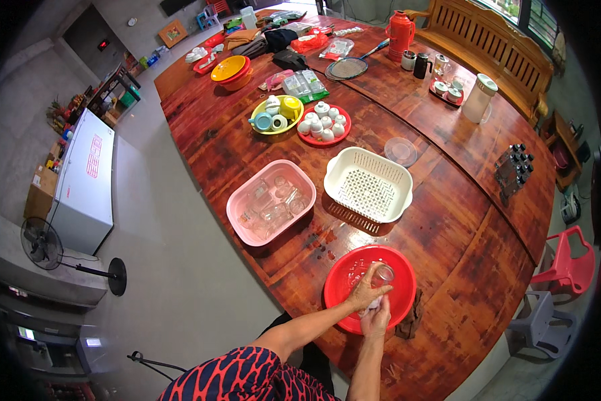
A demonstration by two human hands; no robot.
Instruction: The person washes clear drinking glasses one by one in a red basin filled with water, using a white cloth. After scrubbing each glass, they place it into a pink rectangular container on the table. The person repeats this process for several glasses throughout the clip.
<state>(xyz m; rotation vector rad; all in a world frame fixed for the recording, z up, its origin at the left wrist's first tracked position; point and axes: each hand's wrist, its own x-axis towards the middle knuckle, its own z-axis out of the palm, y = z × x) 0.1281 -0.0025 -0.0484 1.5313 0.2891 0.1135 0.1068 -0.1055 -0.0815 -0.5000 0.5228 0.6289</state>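
Over a red plastic basin at the table's near edge, my left hand is wrapped around a clear drinking glass. My right hand is just below it, with a whitish cloth bunched in its fingers against the glass's lower end. The fingers partly cover both things. Inside the basin, wet glints or suds show near my left hand. Beyond it to the left is a pink plastic tub with several clear glasses lying in it. A white slotted drain basket stands beyond the basin.
A clear round lid lies behind the basket. Farther back are a red tray of white cups and a yellow bowl of cups. Bottles stand at right. A dark crumpled cloth touches the basin's right side.
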